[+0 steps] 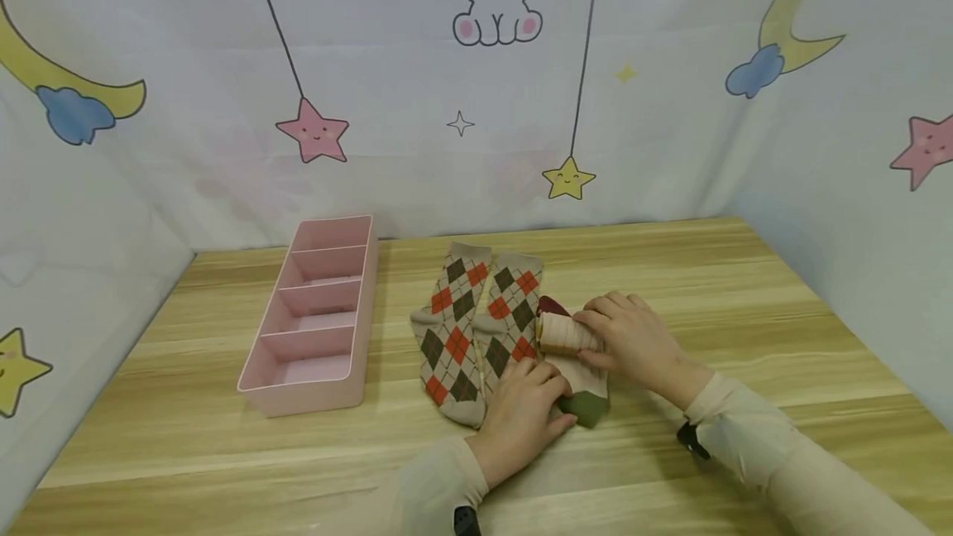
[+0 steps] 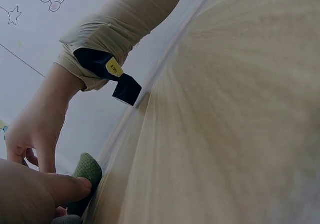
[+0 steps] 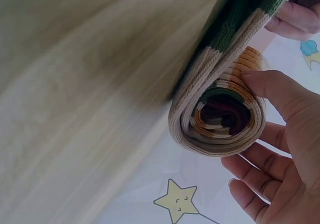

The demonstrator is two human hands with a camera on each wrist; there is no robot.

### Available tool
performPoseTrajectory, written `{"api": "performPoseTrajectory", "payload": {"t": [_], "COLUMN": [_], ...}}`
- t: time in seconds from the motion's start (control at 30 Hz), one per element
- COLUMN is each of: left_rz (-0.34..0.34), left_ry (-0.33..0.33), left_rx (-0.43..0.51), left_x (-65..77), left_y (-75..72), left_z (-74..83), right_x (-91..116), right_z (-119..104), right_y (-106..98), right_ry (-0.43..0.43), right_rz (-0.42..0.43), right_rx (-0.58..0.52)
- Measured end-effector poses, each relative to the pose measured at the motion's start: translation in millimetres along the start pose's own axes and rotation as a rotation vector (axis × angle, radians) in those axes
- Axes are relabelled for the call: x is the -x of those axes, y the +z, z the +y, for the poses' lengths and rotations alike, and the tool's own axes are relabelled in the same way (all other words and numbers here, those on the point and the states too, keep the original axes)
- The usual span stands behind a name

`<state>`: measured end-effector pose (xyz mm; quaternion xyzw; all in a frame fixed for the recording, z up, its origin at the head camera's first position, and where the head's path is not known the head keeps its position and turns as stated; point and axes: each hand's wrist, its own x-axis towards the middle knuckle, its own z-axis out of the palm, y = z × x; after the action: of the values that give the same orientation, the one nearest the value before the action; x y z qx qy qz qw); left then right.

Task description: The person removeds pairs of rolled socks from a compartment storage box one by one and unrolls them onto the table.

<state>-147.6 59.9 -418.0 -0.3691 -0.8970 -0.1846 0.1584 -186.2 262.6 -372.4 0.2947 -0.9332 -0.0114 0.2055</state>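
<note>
My right hand holds a partly rolled sock, thumb on the near side and fingers around the far side. In the right wrist view, the rolled sock shows beige, orange, green and dark red layers in a spiral. Its flat end with a green toe lies toward me. My left hand presses down beside that toe, the thumb touching the green knit in the left wrist view. The left fingers overlap the lower part of an argyle sock; a matching argyle sock lies flat left of it.
A pink box with several compartments in a row stands on the wooden table, left of the socks. A white printed curtain hangs along the table's back and sides. Each wrist wears a dark strap.
</note>
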Motion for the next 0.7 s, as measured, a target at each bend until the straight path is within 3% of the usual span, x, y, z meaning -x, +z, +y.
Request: {"api": "performPoseTrajectory", "payload": {"t": [0.7], "left_rz": [-0.02], "left_ry": [-0.013], "left_rx": [0.033], "left_x": [1.4], "left_y": [-1.6], "left_z": [1.1], "right_x": [-11], "right_z": [3], "right_y": [-2], "right_ry": [0.064], "right_rz": [0.039], "right_rx": [0.023]}}
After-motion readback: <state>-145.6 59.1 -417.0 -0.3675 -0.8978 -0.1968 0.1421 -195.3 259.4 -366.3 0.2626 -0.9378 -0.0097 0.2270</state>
